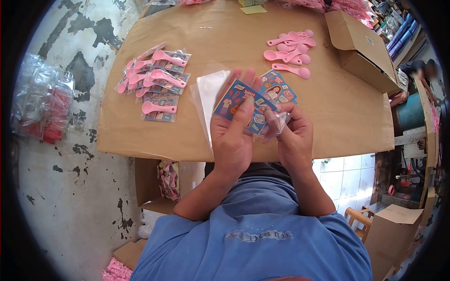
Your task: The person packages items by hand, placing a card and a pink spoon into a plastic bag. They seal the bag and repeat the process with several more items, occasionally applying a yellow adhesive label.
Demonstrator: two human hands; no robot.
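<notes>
A blue printed card (239, 104) lies across my left hand (234, 133), whose thumb presses it against the fingers. At the card's right end, my right hand (296, 136) pinches a crumpled clear plastic bag (276, 122); the plastic overlaps the card there. Behind the hands, more blue cards (280, 86) lie on the table. To the left of my left hand is a stack of flat clear bags (206, 100). Pink spoons (293, 47) form a loose pile farther back on the right. On the left side, bagged pink spoons with blue cards (159, 79) overlap in a heap.
Brown paper covers the table (225, 44). An open cardboard box (361, 51) stands at its right edge. Packs of clear bags (44, 100) hang by the left wall. A yellow pad (253, 8) sits at the back. Another person (415, 70) is at the far right.
</notes>
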